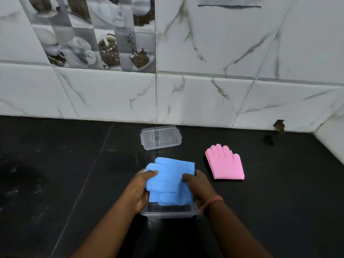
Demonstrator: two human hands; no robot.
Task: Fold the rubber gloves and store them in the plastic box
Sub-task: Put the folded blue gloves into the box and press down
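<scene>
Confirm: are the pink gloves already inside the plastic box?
No, the pink gloves lie folded on the black counter, to the right of the plastic box, which sits under the blue gloves.

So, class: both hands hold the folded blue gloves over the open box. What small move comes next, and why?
Probably lower the blue gloves into the clear plastic box: left hand and right hand grip them directly above it, and its lid lies off behind.

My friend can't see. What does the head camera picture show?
Two hands, left and right, hold folded blue gloves over an open clear plastic box on a black counter. Folded pink gloves lie to the right, and the box's lid lies behind, near the tiled wall.
</scene>
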